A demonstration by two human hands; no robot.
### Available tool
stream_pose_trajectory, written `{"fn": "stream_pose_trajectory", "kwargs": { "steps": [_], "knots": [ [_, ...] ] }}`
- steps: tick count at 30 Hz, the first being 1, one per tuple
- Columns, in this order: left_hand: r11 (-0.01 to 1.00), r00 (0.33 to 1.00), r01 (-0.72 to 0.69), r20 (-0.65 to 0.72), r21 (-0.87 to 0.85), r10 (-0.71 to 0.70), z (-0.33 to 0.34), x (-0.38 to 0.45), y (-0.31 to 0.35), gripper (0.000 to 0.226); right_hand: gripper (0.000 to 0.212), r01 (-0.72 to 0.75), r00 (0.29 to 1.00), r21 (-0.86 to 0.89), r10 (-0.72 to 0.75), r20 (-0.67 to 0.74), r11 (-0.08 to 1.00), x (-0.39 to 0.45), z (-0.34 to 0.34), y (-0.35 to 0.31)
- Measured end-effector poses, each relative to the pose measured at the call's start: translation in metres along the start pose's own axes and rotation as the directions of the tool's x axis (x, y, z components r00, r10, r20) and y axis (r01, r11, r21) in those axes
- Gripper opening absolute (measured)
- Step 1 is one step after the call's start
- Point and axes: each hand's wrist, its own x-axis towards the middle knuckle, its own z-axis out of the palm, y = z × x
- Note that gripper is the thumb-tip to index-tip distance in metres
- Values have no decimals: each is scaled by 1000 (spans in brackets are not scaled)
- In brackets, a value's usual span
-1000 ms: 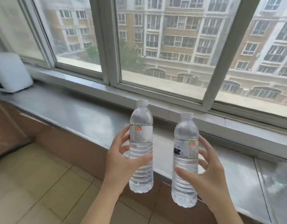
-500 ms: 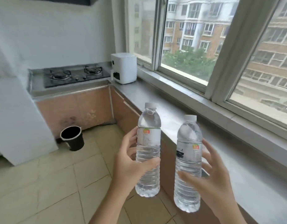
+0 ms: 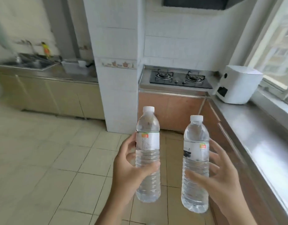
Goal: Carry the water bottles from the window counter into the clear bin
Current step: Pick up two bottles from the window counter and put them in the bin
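Both hands loaded: L hand (image 3: 128,169) wrapped round 1 bottle (image 3: 147,153), R hand (image 3: 221,181) curled round the 2nd bottle (image 3: 195,161). Long axes upright, caps above each grip, bottles just apart. Clear bin not in view, so direction from either grip can't be told; window counter (image 3: 253,135) lies R of the R grip.

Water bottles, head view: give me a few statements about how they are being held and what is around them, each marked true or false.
1. Each hand grips one bottle: the left hand the left bottle, the right hand the right bottle. True.
2. Both bottles are uncapped. False: both have white caps on.
3. Both bottles are held upright. True.
4. The clear bin is in view. False: no bin shows here.
5. A white appliance stands on the window counter. True.
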Motion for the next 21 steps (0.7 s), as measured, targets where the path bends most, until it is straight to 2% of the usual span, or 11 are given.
{"fn": "stream_pose_trajectory", "kwargs": {
  "steps": [6, 11, 21],
  "knots": [
    [999, 976, -2, -219, 33, 9, -23, 79, -11, 89, 98, 61, 976, 54, -71, 204, 997, 108, 62, -2],
    [999, 936, 6, -351, 54, 13, -42, 150, -15, 89, 100, 104, 939, 68, -121, 323, 992, 193, 118, -7],
    [999, 840, -13, -542, 37, 31, -131, 253, -25, 85, 96, 129, 814, 129, -179, 552, 983, 297, 272, -33]
  ]
}}
